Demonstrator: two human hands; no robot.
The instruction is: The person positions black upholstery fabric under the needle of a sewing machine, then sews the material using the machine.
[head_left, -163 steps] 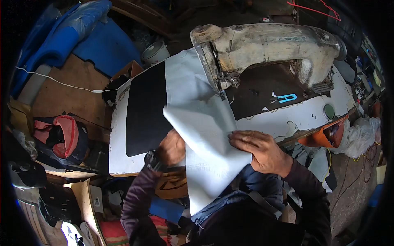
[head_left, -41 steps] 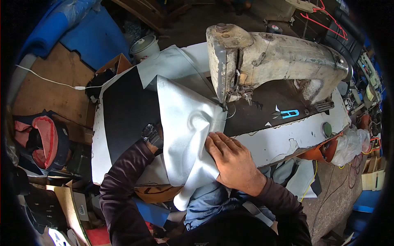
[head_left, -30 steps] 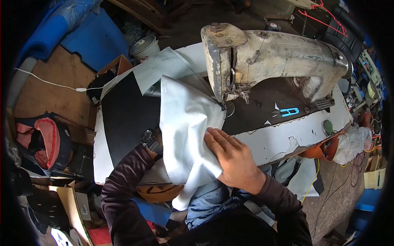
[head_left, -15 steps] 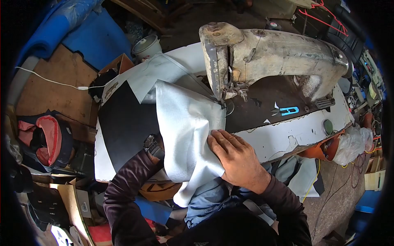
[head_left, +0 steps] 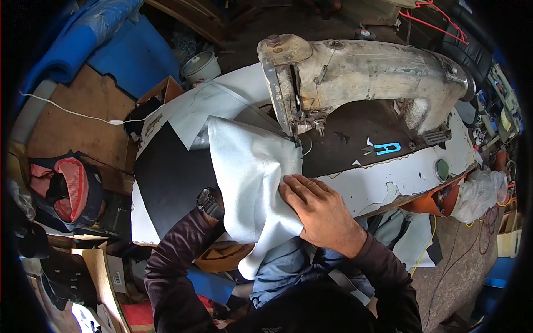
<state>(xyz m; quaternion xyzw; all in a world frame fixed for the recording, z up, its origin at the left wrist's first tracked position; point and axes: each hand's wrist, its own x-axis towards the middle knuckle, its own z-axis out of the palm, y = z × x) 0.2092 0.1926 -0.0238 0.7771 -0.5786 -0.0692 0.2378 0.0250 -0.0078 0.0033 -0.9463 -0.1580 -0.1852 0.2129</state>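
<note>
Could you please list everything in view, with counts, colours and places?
Sewing machine: one, worn cream, far side of table
Table: one, white, below machine
Draped sheet: one, silvery, beside needle
Flat sheet: at least one, pale grey, behind it
Black sheet: one, table's left
Snips: one, blue, right of needle
Round tin: one, green-topped, table's right
Bucket: one, white, beyond table
Bag: one, dark, red-lined, far left
Edge clutter: uncountable, mixed
Watch: one, dark, left wrist
Right hand: one, bare, on draped sheet
Left hand: one, mostly hidden, behind draped sheet
</note>
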